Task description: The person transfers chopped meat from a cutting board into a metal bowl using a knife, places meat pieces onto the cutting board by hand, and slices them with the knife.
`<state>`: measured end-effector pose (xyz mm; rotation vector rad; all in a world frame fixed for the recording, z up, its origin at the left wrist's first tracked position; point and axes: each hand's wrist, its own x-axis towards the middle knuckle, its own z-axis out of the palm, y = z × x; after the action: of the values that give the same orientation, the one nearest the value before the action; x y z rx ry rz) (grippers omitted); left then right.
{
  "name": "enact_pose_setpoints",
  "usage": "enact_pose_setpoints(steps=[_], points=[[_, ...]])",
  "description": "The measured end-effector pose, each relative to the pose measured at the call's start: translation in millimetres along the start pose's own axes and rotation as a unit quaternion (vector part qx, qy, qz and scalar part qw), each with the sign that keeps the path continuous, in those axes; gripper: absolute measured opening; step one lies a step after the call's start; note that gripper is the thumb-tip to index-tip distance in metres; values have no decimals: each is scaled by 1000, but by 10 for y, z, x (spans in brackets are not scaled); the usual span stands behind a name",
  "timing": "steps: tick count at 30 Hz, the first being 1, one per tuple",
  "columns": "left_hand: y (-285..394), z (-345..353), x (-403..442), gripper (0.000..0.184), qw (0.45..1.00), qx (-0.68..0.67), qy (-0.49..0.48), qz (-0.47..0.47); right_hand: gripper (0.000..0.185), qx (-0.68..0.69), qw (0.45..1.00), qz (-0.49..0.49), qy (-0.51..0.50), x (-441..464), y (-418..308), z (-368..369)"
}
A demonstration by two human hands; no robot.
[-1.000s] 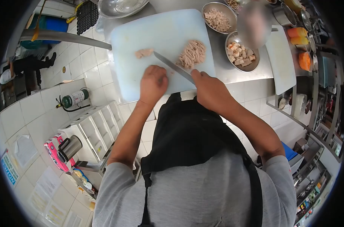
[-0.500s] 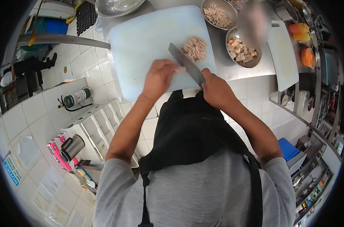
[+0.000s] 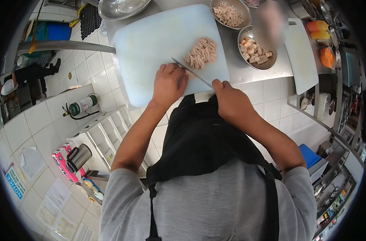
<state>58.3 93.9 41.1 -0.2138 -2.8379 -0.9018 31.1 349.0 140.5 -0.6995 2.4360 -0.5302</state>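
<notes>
My right hand [image 3: 235,100] is wrapped round the handle of a kitchen knife [image 3: 194,74]. The blade is turned edge down over the near part of a white cutting board [image 3: 146,44]. Close against the blade's left side, my left hand [image 3: 169,83] rests on the board with its fingers curled down. A small pale piece of meat shows in part by its fingertips; the rest is hidden under the hand. Just beyond the blade lies a loose pile of cut meat strips [image 3: 201,53].
Right of the board stand a metal bowl of meat chunks [image 3: 257,60] and a bowl of chopped meat [image 3: 230,15]. A second cutting board [image 3: 301,60] lies farther right. At the back left is a metal colander [image 3: 122,9]. A metal rail [image 3: 66,47] runs left of the table.
The knife has swung from lying broadside by the pile to edge down beside my left hand. The meat strips have spread leftward. My left hand has lowered onto the board.
</notes>
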Motion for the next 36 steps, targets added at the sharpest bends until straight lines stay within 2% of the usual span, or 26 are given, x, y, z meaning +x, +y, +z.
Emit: enact_pose_setpoints(steps=[2,5,8,12,15,18,23,26,29,32,36], points=[[-25,26,-6,17,1000,-6,8,10,29,-3,1000,1,10,92,60,184],[0,49,2,17,1000,-5,10,9,27,-26,999,-31,4,301,-13,75],[19,27,-11,16,1000,1,15,-6,28,-5,1000,-6,-2,146,-117,-43],[51,24,-18,17,1000,13,19,-15,29,-7,1000,-8,3,315,7,202],[139,-34,11,21,995,39,76,-56,30,-16,1000,-21,-3,428,-75,99],[93,-44,-30,23,997,36,32,-61,29,-25,999,-28,-12,395,-136,-64],[-13,19,-95,23,998,4,40,-48,27,-24,999,9,-21,121,-206,-84],[-22,62,-97,23,998,7,41,-36,27,-24,1000,9,-7,290,-148,188],[-5,44,-93,22,999,16,37,-33,28,-47,998,-25,-17,451,-227,14],[22,16,-76,22,998,13,50,-37,29,-19,1000,-19,-14,287,-290,-136],[-33,69,-106,21,998,4,56,-31,32,-17,1000,17,-20,298,-154,162]])
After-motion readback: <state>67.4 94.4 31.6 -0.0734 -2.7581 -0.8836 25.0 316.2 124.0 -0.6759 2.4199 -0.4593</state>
